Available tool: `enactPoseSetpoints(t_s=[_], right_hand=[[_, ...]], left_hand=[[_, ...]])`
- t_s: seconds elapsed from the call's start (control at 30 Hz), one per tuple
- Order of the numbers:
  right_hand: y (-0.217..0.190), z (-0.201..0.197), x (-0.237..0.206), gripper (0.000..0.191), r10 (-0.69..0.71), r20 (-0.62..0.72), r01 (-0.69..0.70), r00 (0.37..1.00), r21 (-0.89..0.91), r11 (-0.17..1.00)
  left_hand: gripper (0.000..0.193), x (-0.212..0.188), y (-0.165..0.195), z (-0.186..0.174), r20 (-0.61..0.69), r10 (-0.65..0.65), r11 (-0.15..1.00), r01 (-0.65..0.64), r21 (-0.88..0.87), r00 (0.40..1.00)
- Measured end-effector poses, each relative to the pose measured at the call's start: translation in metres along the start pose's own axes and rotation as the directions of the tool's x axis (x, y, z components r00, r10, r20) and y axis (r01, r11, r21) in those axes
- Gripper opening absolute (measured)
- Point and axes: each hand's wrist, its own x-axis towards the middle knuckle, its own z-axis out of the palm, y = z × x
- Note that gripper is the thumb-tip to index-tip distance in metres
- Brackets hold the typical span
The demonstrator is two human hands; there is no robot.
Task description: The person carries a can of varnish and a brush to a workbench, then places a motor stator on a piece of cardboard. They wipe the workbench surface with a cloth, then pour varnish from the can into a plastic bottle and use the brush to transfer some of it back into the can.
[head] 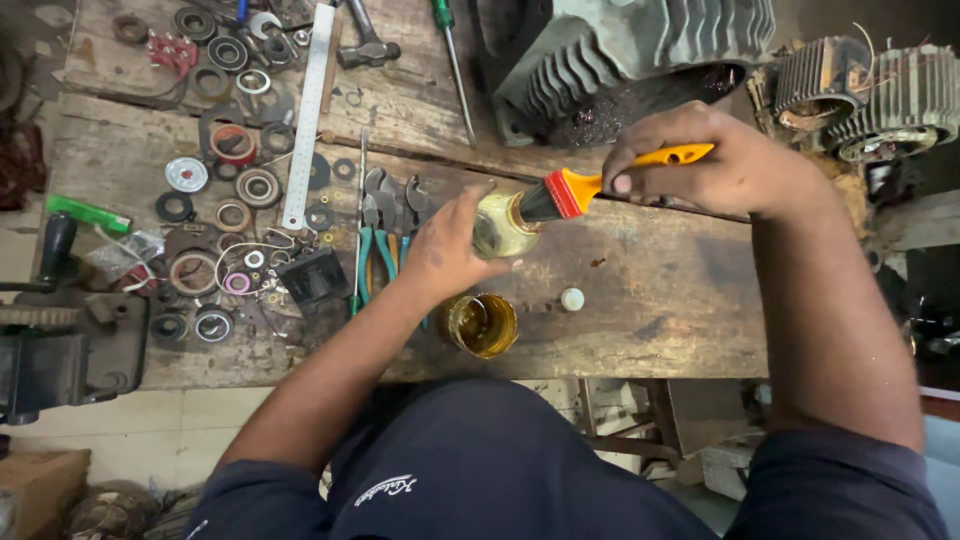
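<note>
From the head view, the left hand [443, 250] is wrapping its fingers around a small glass jar [500, 226] of yellowish liquid, holding it tipped on its side just above the middle of the worn wooden surface [660, 290], toward the near edge. The right hand [715, 160] is closing around the yellow-and-orange handle of a paintbrush [580, 190], and the dark bristles are poking into the mouth of the jar. Directly below the jar, at the near edge of the surface, an open tin [482, 325] of amber liquid is standing upright. A small white cap [571, 298] is lying just to the right of the tin, apart from it.

Green-handled pliers [375, 240] are lying just left of the left hand, partly under the wrist. A steel ruler [308, 110] is running from the far edge toward the middle, with bearings and washers [220, 200] scattered across the left end of the surface. A hammer [365, 45] and a green-handled screwdriver [452, 60] are resting near the far edge. A finned motor housing [630, 60] is sitting at the far edge, above the hands.
</note>
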Motion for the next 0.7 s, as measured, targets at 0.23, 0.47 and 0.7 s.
enactPoseSetpoints(t_s=[0.23,0.47,0.7], right_hand=[[0.011,-0.008,-0.024,0.014,0.067,-0.016,-0.066,0.998,0.025,0.998],[0.018,-0.016,-0.051,0.016,0.067,-0.116,-0.072,0.991,-0.04,0.997],[0.049,0.012,-0.12,0.014,0.105,-0.339,-0.065,0.935,0.128,0.99]], left_hand=[[0.096,0.005,0.007,0.004,-0.007,0.065,0.998,-0.065,-0.01,0.998],[0.099,0.003,0.003,0.007,0.028,0.005,1.0,-0.005,-0.012,1.0],[0.103,0.001,0.004,-0.001,0.031,0.032,0.999,-0.031,-0.043,0.999]])
